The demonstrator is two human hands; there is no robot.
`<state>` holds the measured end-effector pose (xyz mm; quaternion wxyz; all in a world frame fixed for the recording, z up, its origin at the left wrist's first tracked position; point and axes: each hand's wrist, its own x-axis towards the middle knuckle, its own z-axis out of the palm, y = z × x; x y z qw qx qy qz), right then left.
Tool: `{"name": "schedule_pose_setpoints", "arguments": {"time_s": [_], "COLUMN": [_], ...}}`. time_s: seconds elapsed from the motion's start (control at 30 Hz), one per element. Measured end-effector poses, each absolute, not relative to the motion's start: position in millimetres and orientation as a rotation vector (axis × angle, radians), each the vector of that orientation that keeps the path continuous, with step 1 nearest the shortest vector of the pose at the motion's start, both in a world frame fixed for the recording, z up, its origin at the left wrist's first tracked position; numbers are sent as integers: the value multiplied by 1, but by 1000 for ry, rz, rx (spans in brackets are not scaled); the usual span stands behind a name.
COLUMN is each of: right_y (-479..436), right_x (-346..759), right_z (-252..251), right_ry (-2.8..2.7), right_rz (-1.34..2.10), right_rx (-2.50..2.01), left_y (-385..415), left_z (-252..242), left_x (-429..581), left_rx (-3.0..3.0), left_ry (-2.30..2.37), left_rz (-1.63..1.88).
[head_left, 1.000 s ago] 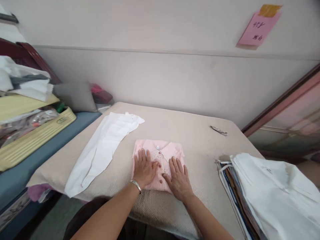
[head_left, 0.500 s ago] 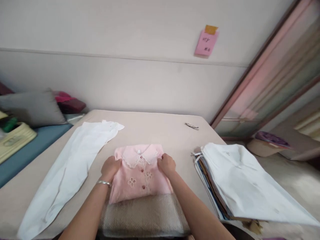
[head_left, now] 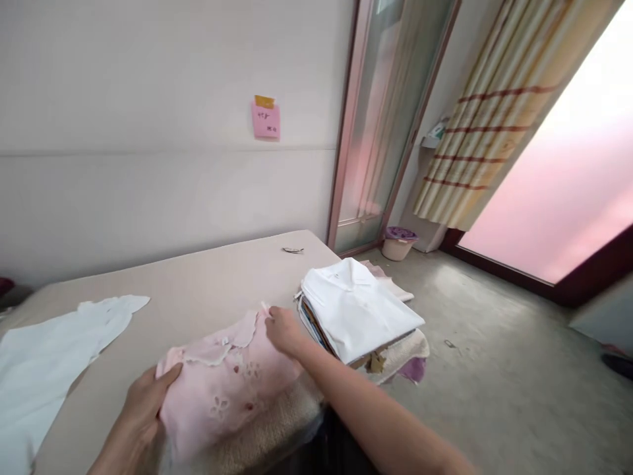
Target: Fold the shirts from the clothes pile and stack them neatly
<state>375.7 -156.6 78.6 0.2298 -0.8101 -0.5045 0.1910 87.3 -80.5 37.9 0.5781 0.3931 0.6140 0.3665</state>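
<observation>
Two hands hold a folded pink shirt (head_left: 227,389) by its opposite sides at the near edge of the beige table (head_left: 208,277). The left hand (head_left: 141,412) clasps the shirt's left edge, with its thumb lying over the cloth. The right hand (head_left: 283,330) pinches the right upper corner, next to the scalloped collar. The shirt faces up, showing small red buttons and cut-out embroidery, and it lies partly on a woven beige cloth (head_left: 267,429) that hangs over the table's edge.

Just to the right of the shirt stands a stack of folded clothes (head_left: 356,307) topped by a white shirt. A white garment (head_left: 44,356) lies spread flat well off to the left. A small dark object (head_left: 293,250), too small to tell what it is, sits near the table's far edge. A pink note (head_left: 266,120) is stuck to the wall, and a purple basin (head_left: 399,241) stands on the floor by the sliding door.
</observation>
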Motion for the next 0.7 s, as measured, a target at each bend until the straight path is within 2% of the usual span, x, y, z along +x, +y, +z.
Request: {"name": "schedule_pose_setpoints", "arguments": {"time_s": [0.2, 0.33, 0.43, 0.57, 0.7], "right_y": [-234, -266, -276, -280, -279], "right_x": [521, 624, 675, 698, 702], "right_z": [164, 189, 165, 99, 62], "right_ry": [-1318, -1292, -1267, -1182, -1089], "right_rz": [164, -30, 13, 138, 120], "right_rx": [-2245, -2382, -2497, -2604, -2636], "left_y": [-124, -139, -151, -164, -163], "left_z": [126, 133, 94, 38, 24], "left_x": [232, 337, 398, 434, 435], "left_rx": [1133, 1109, 1086, 1160, 1299], "left_ry": [980, 768, 839, 934, 935], "left_rz": [919, 1002, 989, 909, 920]}}
